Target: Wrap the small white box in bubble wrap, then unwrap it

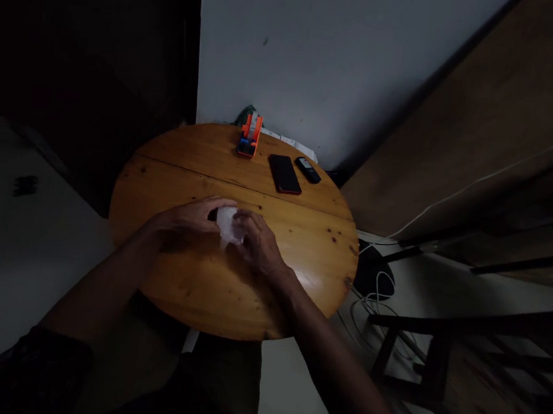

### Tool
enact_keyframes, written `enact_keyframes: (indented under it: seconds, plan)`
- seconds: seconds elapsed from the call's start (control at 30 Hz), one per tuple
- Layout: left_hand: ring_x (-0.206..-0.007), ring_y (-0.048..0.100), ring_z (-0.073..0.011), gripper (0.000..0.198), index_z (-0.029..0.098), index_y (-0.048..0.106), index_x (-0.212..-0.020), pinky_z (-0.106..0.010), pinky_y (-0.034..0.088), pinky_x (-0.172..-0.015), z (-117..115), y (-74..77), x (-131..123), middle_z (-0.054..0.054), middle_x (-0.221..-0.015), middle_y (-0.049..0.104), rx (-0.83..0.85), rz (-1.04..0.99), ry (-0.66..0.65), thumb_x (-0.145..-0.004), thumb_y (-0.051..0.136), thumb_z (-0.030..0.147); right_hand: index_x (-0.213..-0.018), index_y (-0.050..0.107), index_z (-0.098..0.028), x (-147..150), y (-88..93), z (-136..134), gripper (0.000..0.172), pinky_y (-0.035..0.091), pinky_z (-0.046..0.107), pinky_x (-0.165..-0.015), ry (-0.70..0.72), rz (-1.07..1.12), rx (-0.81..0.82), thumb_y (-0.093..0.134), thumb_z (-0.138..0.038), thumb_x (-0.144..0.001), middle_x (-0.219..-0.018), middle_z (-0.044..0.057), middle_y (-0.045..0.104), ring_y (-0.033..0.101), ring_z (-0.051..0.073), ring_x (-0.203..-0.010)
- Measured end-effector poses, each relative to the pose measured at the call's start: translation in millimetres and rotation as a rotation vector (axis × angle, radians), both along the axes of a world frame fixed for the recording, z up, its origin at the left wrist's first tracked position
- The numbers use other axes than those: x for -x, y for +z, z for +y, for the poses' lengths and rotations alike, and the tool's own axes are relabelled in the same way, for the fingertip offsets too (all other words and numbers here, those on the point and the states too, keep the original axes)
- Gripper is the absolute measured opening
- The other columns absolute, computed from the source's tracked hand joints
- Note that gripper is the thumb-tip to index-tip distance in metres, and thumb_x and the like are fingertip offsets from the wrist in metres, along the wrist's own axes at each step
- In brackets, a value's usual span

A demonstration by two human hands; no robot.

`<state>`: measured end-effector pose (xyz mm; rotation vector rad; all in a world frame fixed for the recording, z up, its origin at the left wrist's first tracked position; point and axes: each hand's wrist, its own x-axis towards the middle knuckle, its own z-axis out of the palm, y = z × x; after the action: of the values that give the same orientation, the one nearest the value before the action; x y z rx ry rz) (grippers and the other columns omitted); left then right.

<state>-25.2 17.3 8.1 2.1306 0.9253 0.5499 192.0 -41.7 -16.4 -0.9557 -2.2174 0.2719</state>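
Note:
A crumpled, whitish translucent plastic piece (227, 224) is between my two hands over the middle of a round wooden table (214, 303). My left hand (197, 215) curls round its left side, with the thumb and fingers at its edge. A small dark patch shows between this hand and the plastic; I cannot tell if it is an object or shadow. My right hand (259, 242) grips the plastic from the right with bent fingers. A loose flap hangs below it. Whether anything is wrapped inside is hidden.
Toward the wall are an orange tape dispenser (249, 135), a flat black rectangular item (284, 174) with a reddish edge, and a small dark keypad handset (308, 169). White cables (377, 298) lie on the floor at right, near a dark wooden chair (433, 364).

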Motion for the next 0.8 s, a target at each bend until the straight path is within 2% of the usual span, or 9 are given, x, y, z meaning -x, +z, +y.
enact_keyframes:
  seconds: [0.13,0.27,0.33,0.4,0.47,0.53,0.63,0.73,0.8]
  plan:
    - [-0.136,0.050,-0.0293,0.084,0.017,0.048,-0.145,-0.039,0.042,-0.111,-1.1,1.3,5.7,-0.013,-0.150,0.051,-0.010,0.031,-0.051,-0.064,0.066,0.027,-0.116,0.057,-0.019,2.8,-2.2,0.4,0.035,0.047,0.043,-0.099,-0.047,-0.063,-0.043,0.053,-0.012,-0.082,-0.126,0.017,0.060,0.055,0.027,-0.119]
    - [-0.124,0.059,-0.0281,0.074,0.014,0.056,-0.138,-0.038,0.045,-0.107,-6.9,6.0,-2.8,-0.012,-0.136,0.063,-0.009,-0.033,0.059,-0.064,0.062,0.023,-0.104,0.062,-0.017,4.5,7.6,5.7,0.026,0.048,0.041,-0.095,-0.062,0.047,0.047,0.054,-0.014,-0.079,-0.118,0.016,0.064,0.058,0.026,-0.111]
    - [-0.112,0.065,-0.0277,0.063,0.015,0.062,-0.130,-0.037,0.051,-0.098,-7.3,8.6,-5.5,-0.009,-0.122,0.070,0.047,-0.093,0.124,-0.068,0.062,0.027,-0.099,0.063,-0.018,3.6,14.4,11.9,0.021,0.050,0.037,-0.088,-0.089,0.181,0.197,0.060,-0.021,-0.079,-0.108,0.012,0.067,0.062,0.024,-0.101]
    - [-0.101,0.068,-0.0275,0.052,0.015,0.067,-0.120,-0.037,0.053,-0.089,-5.4,10.7,-5.1,-0.008,-0.110,0.073,0.145,-0.136,0.133,-0.072,0.064,0.036,-0.093,0.064,-0.018,2.2,18.6,19.4,0.024,0.050,0.032,-0.077,-0.112,0.354,0.443,0.067,-0.034,-0.076,-0.092,0.006,0.068,0.063,0.021,-0.085]
    - [-0.098,0.068,-0.0266,0.050,0.015,0.069,-0.115,-0.037,0.054,-0.086,-2.7,11.6,-2.8,-0.008,-0.108,0.073,0.272,-0.193,0.071,-0.073,0.066,0.041,-0.087,0.064,-0.017,1.3,18.6,26.6,0.035,0.049,0.028,-0.066,-0.107,0.525,0.692,0.072,-0.048,-0.072,-0.078,0.002,0.065,0.060,0.017,-0.071]
    - [-0.099,0.068,-0.0256,0.053,0.014,0.066,-0.118,-0.036,0.054,-0.087,-0.8,10.8,-1.2,-0.009,-0.111,0.073,0.388,-0.263,-0.007,-0.071,0.070,0.039,-0.082,0.065,-0.016,1.6,15.2,32.1,0.042,0.048,0.026,-0.061,-0.087,0.646,0.843,0.074,-0.054,-0.068,-0.072,0.001,0.064,0.058,0.015,-0.064]
    - [-0.105,0.068,-0.0252,0.062,0.015,0.061,-0.126,-0.036,0.054,-0.088,-0.8,7.6,-2.8,-0.011,-0.118,0.071,0.482,-0.359,-0.040,-0.067,0.073,0.030,-0.083,0.067,-0.015,3.5,9.4,36.2,0.043,0.047,0.025,-0.057,-0.102,0.675,0.877,0.076,-0.054,-0.066,-0.071,0.001,0.065,0.058,0.014,-0.062]
    - [-0.111,0.066,-0.0259,0.064,0.015,0.060,-0.127,-0.036,0.053,-0.090,-2.8,5.8,-7.0,-0.012,-0.123,0.069,0.490,-0.441,0.015,-0.065,0.073,0.026,-0.083,0.069,-0.015,4.4,9.8,36.4,0.040,0.045,0.023,-0.055,-0.137,0.638,0.813,0.074,-0.053,-0.070,-0.073,0.001,0.066,0.058,0.014,-0.063]
    - [-0.109,0.066,-0.0261,0.062,0.014,0.062,-0.124,-0.037,0.054,-0.090,-4.1,6.3,-9.4,-0.012,-0.121,0.070,0.503,-0.460,0.061,-0.064,0.074,0.026,-0.082,0.069,-0.015,3.7,14.5,35.1,0.039,0.046,0.023,-0.060,-0.136,0.633,0.782,0.072,-0.053,-0.072,-0.075,0.001,0.067,0.059,0.014,-0.067]
